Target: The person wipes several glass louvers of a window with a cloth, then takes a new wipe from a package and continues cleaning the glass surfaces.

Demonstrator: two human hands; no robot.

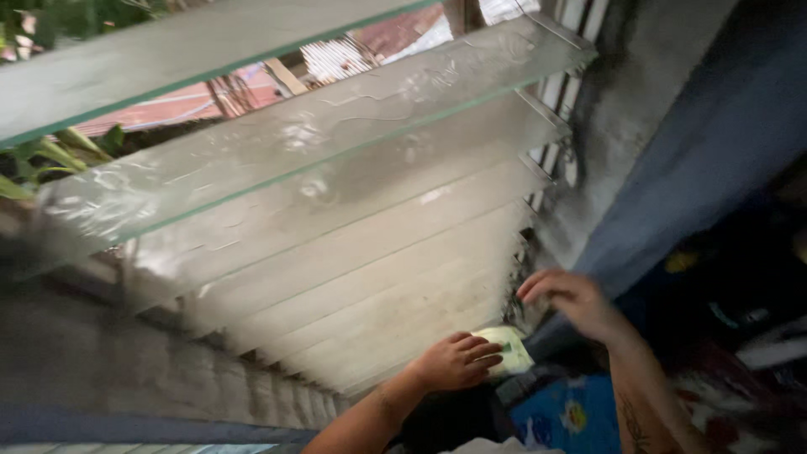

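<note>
My left hand presses a pale green cloth against the lowest glass slats of a louvre window. The fingers are curled over the cloth. My right hand hovers a little above and to the right, near the right end of the slats, fingers bent and apart, holding nothing. The glass slats are tilted open and look wet or streaked. The image is blurred.
A blue curtain hangs at the right beside a grey wall strip. Green leaves and roofs show through the upper slats. Below my arms lies a blue patterned fabric. Dark clutter sits at the far right.
</note>
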